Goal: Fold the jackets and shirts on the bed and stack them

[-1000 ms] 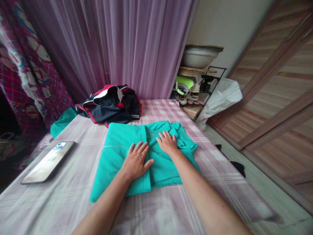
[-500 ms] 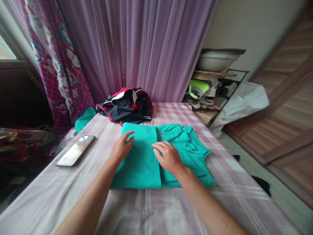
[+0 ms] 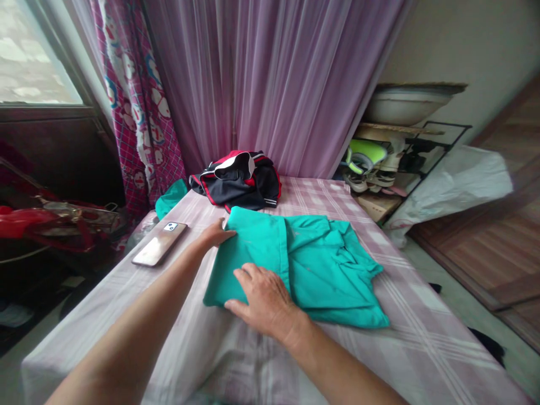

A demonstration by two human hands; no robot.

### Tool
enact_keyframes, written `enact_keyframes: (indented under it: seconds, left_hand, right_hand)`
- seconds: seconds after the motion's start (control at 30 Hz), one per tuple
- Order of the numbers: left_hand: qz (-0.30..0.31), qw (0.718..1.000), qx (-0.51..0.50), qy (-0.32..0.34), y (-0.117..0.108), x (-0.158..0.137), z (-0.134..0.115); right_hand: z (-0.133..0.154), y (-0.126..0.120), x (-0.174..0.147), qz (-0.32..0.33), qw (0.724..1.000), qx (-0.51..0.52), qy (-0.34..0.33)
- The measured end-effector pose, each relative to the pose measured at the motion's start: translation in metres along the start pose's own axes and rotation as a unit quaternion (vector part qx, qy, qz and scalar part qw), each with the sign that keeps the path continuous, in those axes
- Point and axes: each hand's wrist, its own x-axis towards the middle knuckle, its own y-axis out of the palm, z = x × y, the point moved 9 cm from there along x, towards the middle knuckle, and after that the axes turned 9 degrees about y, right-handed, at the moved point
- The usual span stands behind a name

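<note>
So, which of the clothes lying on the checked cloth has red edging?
The dark, crumpled garment at the far end, near the purple curtain; the folded teal garment, nearer the person, shows no red.

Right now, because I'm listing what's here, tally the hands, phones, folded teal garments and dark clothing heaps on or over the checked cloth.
Left hand and right hand: 2
Phone: 1
Folded teal garment: 1
Dark clothing heap: 1
Total: 5
</note>
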Motion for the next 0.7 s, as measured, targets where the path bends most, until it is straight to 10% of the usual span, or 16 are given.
enact_keyframes:
  seconds: [0.33, 0.7]
  left_hand:
    - [0.032, 0.998, -0.051, 0.006, 0.001, -0.001, 0.005]
    - [-0.024, 0.958, 0.014, 0.284, -0.025, 0.029, -0.027]
  right_hand:
    - [0.056, 0.050, 0.018, -0.064, 0.995, -0.069, 0.015]
    - [0.006, -0.016, 0.008, -0.151, 0.979, 0.135, 0.002]
